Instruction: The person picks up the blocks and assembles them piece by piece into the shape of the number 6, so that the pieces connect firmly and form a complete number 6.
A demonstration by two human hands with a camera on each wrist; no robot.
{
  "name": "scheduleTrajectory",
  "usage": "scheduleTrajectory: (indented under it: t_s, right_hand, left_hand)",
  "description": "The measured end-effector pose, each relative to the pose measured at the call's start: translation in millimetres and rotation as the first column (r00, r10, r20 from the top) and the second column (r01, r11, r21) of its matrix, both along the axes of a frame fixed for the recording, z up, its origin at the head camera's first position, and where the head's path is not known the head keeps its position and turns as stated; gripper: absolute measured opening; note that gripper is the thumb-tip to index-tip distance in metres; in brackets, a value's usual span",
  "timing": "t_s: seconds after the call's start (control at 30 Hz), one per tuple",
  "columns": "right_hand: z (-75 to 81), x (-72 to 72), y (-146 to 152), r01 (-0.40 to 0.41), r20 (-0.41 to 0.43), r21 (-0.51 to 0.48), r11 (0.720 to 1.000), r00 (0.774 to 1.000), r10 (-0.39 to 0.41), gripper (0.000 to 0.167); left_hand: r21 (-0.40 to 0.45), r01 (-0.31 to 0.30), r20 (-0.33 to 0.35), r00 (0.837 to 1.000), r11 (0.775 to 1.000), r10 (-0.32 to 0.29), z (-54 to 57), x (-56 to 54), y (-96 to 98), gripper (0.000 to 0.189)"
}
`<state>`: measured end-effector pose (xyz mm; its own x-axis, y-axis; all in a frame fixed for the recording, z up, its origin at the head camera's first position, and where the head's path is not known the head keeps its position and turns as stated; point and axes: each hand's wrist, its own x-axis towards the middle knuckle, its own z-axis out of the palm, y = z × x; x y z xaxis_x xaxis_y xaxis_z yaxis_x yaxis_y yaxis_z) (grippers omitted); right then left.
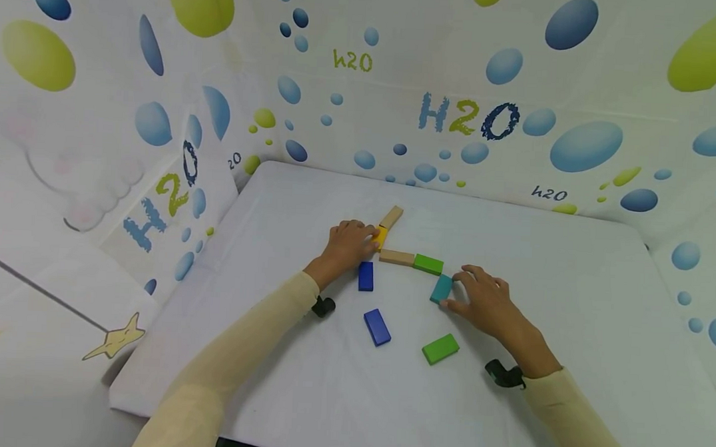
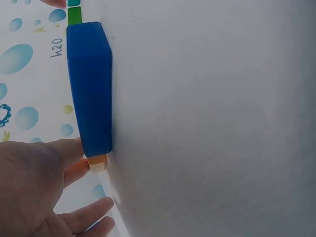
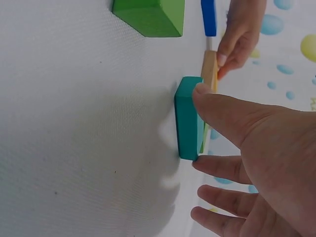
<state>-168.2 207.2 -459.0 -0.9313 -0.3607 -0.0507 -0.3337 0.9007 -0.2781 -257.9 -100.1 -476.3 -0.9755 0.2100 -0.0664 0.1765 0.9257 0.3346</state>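
Observation:
My left hand (image 1: 352, 242) pinches a yellow wooden block (image 1: 381, 237), its fingers covering part of it. In the left wrist view, a blue block (image 2: 90, 94) stands in front and hides most of that pinch. With thumb and index finger at its two ends, my right hand (image 1: 482, 299) holds a teal block (image 3: 189, 118) lying on the table. A natural wood block (image 1: 396, 257) and a green block (image 1: 429, 264) lie end to end between the hands. Another natural wood block (image 1: 391, 217) extends beyond the yellow one.
Closer to me lie a dark blue block (image 1: 366, 276), a second blue block (image 1: 377, 328) and a loose green block (image 1: 440, 349). All rest on a white-covered table (image 1: 302, 394). A patterned backdrop (image 1: 394, 72) rises behind the table's far edge.

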Motion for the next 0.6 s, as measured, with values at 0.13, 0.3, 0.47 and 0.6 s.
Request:
scheduleTrajectory:
  t_s: [0.13, 0.3, 0.47, 0.6]
  right_hand:
    - [-0.1, 0.1, -0.6, -0.003, -0.003, -0.002, 1.0, 1.0, 0.003, 0.062]
    - [-0.2, 0.2, -1.5, -0.002, -0.009, 0.003, 1.0, 1.0, 0.003, 0.062]
    - [0.0, 0.5, -1.9, 0.0, -0.01, -0.008, 1.0, 1.0, 0.0, 0.06]
    - [0.6, 0.7, -2.1, 0.0, -0.009, -0.011, 1.0, 1.0, 0.0, 0.06]
  left_hand:
    - [0.002, -0.001, -0.006, 1.0, 1.0, 0.001, 0.7, -0.1, 0.2, 0.045]
    - [0.004, 0.003, -0.013, 1.0, 1.0, -0.003, 1.8, 0.3, 0.8, 0.044]
    - [0.008, 0.003, -0.014, 1.0, 1.0, -0.003, 1.8, 1.0, 0.9, 0.044]
    - [0.016, 0.004, -0.014, 1.0, 1.0, -0.004, 1.4, 1.0, 0.7, 0.043]
